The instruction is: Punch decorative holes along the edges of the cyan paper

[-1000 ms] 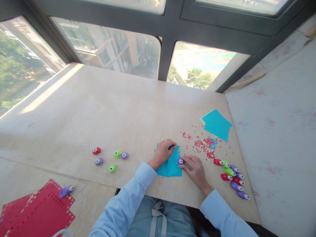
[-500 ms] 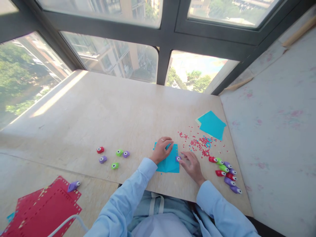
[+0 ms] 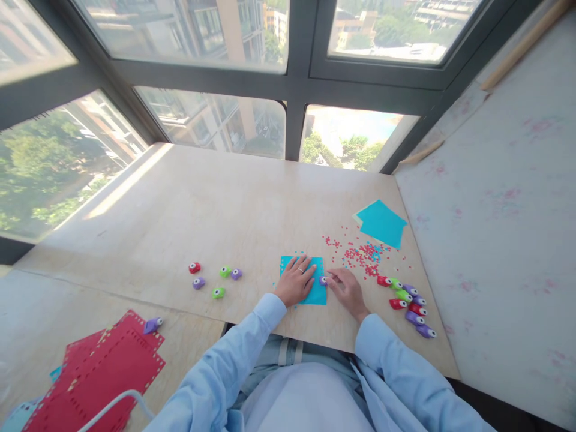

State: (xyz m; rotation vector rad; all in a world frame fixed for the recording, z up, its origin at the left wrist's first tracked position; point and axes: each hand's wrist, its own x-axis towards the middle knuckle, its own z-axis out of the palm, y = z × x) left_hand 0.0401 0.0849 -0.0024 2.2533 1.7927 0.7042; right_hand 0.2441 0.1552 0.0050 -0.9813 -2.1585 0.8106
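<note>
With the left hand (image 3: 296, 282) spread on square blue paper (image 3: 320, 297), right hand (image 3: 347, 290) pinching a purple plastic punch (image 3: 323, 280) at three o'clock, edge-punching seems underway, needing alignment.

The pale table (image 3: 202, 204) bears blue paper (image 3: 318, 294), red sheets (image 3: 105, 369), confetti (image 3: 363, 256) and 2 groups of punches (image 3: 402, 294).

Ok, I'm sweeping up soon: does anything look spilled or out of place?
Yes: red and blue bits lie scattered between the right hand and the far blue paper, like a spill. One purple punch sits apart from the others, by the red sheets.
</note>
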